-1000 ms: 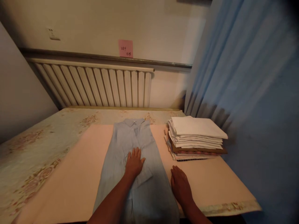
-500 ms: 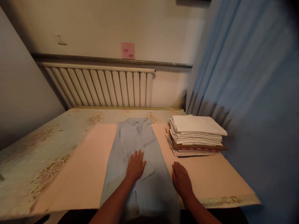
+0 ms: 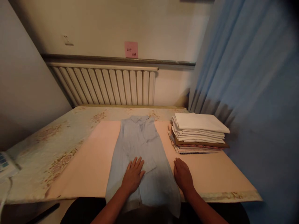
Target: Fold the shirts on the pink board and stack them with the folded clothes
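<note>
A light blue collared shirt [image 3: 146, 146], with no sleeves spread to the sides, lies lengthwise on a pink sheet [image 3: 91, 155], its collar at the far end. Its near end hangs over the table's front edge. My left hand [image 3: 133, 175] rests flat on the shirt's lower middle, fingers stretched out. Alongside the shirt's right edge is my right hand [image 3: 183, 175], its fingers curled together. The thumb and the underside of that hand are hidden, so what it grips, if anything, does not show.
A stack of folded cloths [image 3: 201, 124], mostly white, stands at the right. A flowered cover [image 3: 46, 137] shows on the table. A radiator [image 3: 112, 84] is along the back wall, a blue curtain [image 3: 252, 93] at right. A white device [image 3: 7, 165] sits at far left.
My left hand has slid down the shirt towards the near edge, staying flat. My right hand has kept its place beside the shirt. The view has shifted slightly, and the white device has come into sight.
</note>
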The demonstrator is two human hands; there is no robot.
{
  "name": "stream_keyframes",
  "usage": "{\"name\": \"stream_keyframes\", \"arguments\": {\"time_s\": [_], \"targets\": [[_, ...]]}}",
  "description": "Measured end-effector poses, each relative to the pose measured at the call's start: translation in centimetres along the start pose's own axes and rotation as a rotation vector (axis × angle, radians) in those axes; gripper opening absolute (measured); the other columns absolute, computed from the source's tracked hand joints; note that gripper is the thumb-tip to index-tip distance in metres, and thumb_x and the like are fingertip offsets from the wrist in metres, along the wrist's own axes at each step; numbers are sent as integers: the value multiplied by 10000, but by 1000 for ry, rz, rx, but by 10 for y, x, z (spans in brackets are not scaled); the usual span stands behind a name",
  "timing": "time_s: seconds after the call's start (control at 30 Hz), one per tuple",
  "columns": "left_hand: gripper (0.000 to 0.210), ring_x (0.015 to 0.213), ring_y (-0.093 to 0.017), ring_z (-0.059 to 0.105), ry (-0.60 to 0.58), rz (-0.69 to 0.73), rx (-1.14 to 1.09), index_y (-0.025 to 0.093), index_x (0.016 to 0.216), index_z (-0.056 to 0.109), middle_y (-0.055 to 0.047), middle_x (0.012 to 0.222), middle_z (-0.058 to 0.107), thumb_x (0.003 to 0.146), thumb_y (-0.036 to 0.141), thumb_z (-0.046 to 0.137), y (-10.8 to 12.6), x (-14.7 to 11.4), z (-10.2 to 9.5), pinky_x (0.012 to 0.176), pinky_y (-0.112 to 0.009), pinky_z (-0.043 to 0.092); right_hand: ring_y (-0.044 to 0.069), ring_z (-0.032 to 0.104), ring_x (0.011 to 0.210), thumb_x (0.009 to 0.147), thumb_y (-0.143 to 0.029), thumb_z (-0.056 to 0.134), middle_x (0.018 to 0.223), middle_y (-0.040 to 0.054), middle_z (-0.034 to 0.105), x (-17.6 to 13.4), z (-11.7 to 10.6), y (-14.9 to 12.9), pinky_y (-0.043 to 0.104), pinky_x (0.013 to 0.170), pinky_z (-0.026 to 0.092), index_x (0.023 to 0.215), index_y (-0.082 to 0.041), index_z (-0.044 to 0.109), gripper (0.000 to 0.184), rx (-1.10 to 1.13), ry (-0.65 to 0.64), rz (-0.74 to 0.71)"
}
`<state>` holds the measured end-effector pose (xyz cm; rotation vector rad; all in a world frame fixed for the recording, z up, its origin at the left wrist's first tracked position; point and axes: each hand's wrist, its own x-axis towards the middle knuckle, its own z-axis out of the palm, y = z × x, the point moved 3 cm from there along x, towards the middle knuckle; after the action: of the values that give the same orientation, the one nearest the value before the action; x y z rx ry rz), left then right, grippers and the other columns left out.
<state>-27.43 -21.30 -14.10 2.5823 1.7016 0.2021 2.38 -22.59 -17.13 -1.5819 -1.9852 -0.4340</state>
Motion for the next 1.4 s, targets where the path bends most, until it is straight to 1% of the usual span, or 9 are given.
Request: {"name": "stream_keyframes", "arguments": {"time_s": [0.13,0.23,0.4,0.57,0.87,1.0,1.17,1.33,1.4], "targets": [[525,1442,-228,190,54,25,-46,253,1456,332,-20,1546,301,958,421,346,-6,-20,6,1156,-466,208,253,515,1192,906,-158,403,1218,151,617,-1,2,1,448,1028,393,1155,-118,594,316,-9,0,-7],[487,1409,-220,287,149,-8,-135,214,1404,421,-63,1492,405,956,395,358,-18,-35,12,1135,-437,277,263,512,1194,898,-157,409,1219,162,611,-1,2,1,450,1027,396,1150,-103,593,317,-16,-4,-10],[449,1272,-249,481,407,-264,-249,132,1266,537,-144,1358,537,941,381,353,-58,-72,11,1072,-428,380,269,522,1185,897,-155,413,1213,160,615,0,-1,0,452,1025,408,1145,-115,597,311,-2,-8,-2],[448,1202,-288,516,480,-501,-237,125,1198,549,-153,1242,587,899,399,357,-89,-113,8,1036,-452,402,267,523,1189,895,-147,423,1213,152,617,1,-3,-1,453,1033,406,1141,-124,604,307,38,-14,17],[451,1130,-307,539,498,-549,-274,106,1144,543,-173,1162,605,857,405,365,-75,-139,9,1020,-467,384,267,515,1210,891,-153,428,1232,165,612,-1,-4,0,463,1047,394,1156,-104,608,323,62,-28,35],[453,1109,-317,534,506,-641,-326,123,1129,532,-164,1128,600,835,424,361,-69,-147,11,991,-487,396,262,516,1219,883,-165,426,1239,159,614,0,-4,1,462,1064,376,1148,-112,624,335,139,-36,84],[550,1106,-336,507,554,-778,-445,92,1148,511,-181,1123,553,782,484,391,-63,-158,21,1002,-499,399,261,544,1188,831,-214,430,1195,150,643,9,-8,-2,454,1071,370,1080,-119,672,360,384,-99,315],[591,1154,-343,458,593,-850,-558,89,1179,480,-159,1106,504,763,505,430,-55,-158,20,1016,-509,403,260,572,1125,716,-321,538,1129,110,668,30,-10,-11,419,1046,389,1008,-167,677,359,904,-108,844],[580,1131,-336,474,598,-868,-578,91,1180,471,-150,1093,487,762,492,444,-54,-157,17,1014,-515,406,246,606,1063,679,-383,576,1090,101,677,38,-9,-16,374,963,461,972,-176,662,369,1052,-104,949]]}}
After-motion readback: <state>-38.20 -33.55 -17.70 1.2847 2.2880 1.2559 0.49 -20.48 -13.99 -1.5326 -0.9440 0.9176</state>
